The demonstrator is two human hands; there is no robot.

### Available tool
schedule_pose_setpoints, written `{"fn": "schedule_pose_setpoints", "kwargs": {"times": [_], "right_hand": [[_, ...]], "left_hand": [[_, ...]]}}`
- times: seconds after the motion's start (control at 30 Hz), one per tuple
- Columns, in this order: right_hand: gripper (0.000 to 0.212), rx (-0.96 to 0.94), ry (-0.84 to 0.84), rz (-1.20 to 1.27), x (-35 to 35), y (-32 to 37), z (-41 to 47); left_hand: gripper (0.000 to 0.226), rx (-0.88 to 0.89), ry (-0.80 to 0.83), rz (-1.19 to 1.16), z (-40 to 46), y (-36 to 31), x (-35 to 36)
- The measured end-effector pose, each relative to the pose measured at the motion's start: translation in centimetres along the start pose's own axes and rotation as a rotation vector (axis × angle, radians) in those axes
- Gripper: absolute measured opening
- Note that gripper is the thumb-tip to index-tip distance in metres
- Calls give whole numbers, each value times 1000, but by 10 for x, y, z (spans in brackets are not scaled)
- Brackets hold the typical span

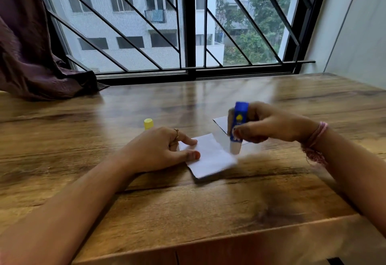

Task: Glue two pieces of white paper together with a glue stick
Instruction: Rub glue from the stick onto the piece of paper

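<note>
A small white paper [211, 158] lies on the wooden table. My left hand [158, 150] presses its left edge flat with spread fingers. My right hand [265, 125] grips a blue glue stick [239, 122] held upright, its white tip touching the paper's right edge. A second white paper [221, 123] lies just behind, mostly hidden by the glue stick and my right hand. The yellow cap [148, 123] stands upright behind my left hand.
The wooden table [188, 212] runs to a barred window [188, 35] at the back. A dark purple curtain [31, 56] rests on the table's far left corner. A white wall [355, 35] stands on the right.
</note>
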State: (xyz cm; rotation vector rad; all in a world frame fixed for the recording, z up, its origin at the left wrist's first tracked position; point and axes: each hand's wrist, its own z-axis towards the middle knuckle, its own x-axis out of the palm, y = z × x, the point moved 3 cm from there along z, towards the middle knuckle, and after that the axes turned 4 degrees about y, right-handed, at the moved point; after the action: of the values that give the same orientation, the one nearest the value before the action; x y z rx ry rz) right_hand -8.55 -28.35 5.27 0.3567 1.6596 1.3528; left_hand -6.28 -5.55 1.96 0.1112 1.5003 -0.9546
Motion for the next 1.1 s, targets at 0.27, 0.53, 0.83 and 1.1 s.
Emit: {"fn": "schedule_pose_setpoints", "kwargs": {"times": [0.27, 0.53, 0.83, 1.1], "right_hand": [[20, -7, -312, 133, 0, 1, -5], [11, 185, -390, 300, 20, -20, -36], [20, 115, -613, 91, 30, -15, -38], [16, 128, -597, 2, 34, -13, -38]], "left_hand": [[44, -1, -131, 82, -3, -8, 1], [14, 316, -153, 90, -6, -25, 4], [18, 268, -73, 90, -5, -22, 7], [18, 252, -48, 54, -4, -20, 7]]}}
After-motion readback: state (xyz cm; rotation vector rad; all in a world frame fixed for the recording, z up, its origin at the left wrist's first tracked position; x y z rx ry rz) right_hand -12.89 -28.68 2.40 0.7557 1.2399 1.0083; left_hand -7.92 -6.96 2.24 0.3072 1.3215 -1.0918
